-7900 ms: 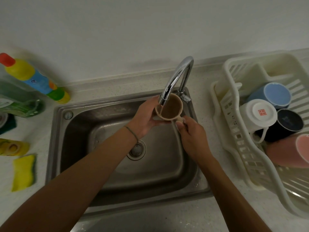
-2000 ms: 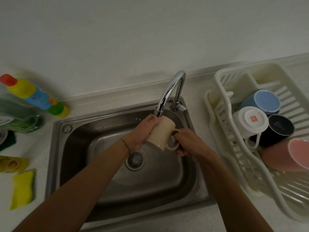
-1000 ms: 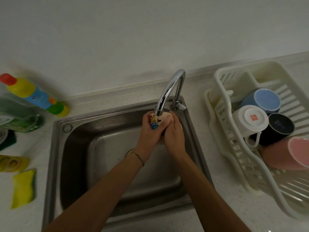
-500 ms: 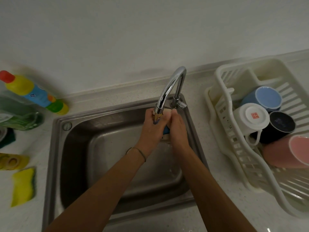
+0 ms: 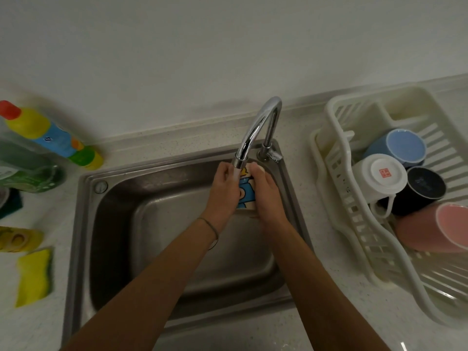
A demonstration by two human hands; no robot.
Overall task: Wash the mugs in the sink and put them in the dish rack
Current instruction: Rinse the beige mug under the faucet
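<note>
Cartoon-printed mug (image 5: pixel 247 192) under the tap (image 5: pixel 255 130) at the sink's (image 5: pixel 86 224) back edge, long axis front-to-back, clasped between left hand (image 5: pixel 224 192) and right hand (image 5: pixel 268 195); dish rack (image 5: pixel 336 188) rightward, nearer the right hand.

On the pale speckled desk (image 5: pixel 329 325) left of the basin, a yellow bottle (image 5: pixel 50 135) with a red cap lies by the wall beside a green bottle (image 5: pixel 27 176), with a yellow sponge (image 5: pixel 33 276) and a yellow packet (image 5: pixel 17 239) nearer the front edge.
</note>
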